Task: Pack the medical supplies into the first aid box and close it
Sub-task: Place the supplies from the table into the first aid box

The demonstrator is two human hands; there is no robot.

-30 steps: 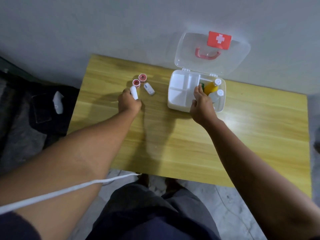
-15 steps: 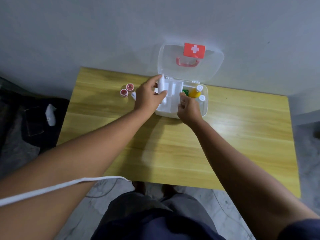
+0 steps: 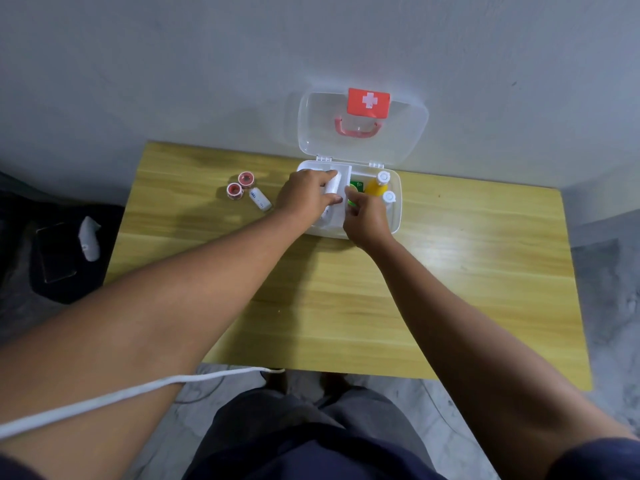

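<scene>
**On the yellow table: one open box and two busy hands**

At the far side of the table (image 3: 450,271) sits one white first aid box (image 3: 396,216). Its clear lid (image 3: 398,140) stands up against the wall. The lid has one red tag with a white cross (image 3: 369,102) and one pink handle (image 3: 356,130).

The left hand (image 3: 306,199) is over the left part of the box. Its fingers and thumb are wrapped around one white roll (image 3: 333,184). The right hand (image 3: 367,220) is at the near middle of the box, its fingers bent by one green thing (image 3: 356,187). I cannot tell if it holds it.

Two bottles with white caps lie in the right part of the box: one yellow bottle (image 3: 375,187) and one pale bottle (image 3: 388,197).

Left of the box, on the table, are two red tape rolls (image 3: 246,179), touching each other. Just beside them lies one small white tube (image 3: 260,199).
</scene>
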